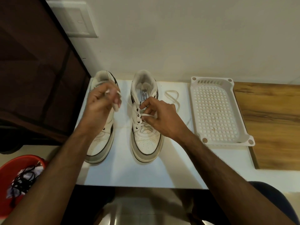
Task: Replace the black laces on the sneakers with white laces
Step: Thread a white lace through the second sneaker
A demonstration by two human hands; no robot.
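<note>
Two sneakers: stood side by side on the white board (123,172), toes toward its near edge, heels at its far edge.
Head view, right sneaker (146,127): partly threaded with a white lace (148,116); lower eyelets are filled, upper ones appear open.
Right hand (159,118): fingers are curled on the lace at the eyelets, apparently to hold the crossing taut.
Left hand (100,104): a lace end is pinched and drawn up over the left sneaker (100,140), judged to take up slack.
Spare lace length (172,99): looped loose between right sneaker and white tray (243,140).
Black laces (24,179): dumped in the red tub (6,169), off the board's near left corner, kept clear of the work.
</note>
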